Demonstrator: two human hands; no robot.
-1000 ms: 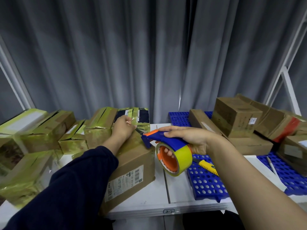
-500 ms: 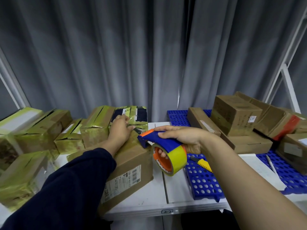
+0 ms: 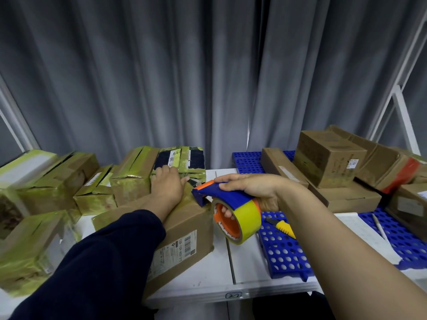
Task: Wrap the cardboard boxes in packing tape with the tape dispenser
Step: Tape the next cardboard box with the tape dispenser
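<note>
Cardboard box [image 3: 187, 227] is pressed beneath flattened fingers of the left hand [image 3: 167, 187]; tape dispenser [image 3: 228, 198], just beside them, is grasped by the right hand [image 3: 254, 188].

I see a dim, evenly lit scene. Soft light falls from above, brightest on the middle folds of the grey curtain [image 3: 208, 77], which darkens toward the top corners. The white table [image 3: 219, 262] and the yellow roll on the dispenser [image 3: 220, 195] catch the most light. The taped boxes [image 3: 129, 179] at left give off a dull glare. Shadows are faint and soft-edged. The wide lens bends the white frame [image 3: 403, 116] at right. The dark sleeve [image 3: 92, 269] at lower left looks slightly soft, while the centre is sharp.
</note>
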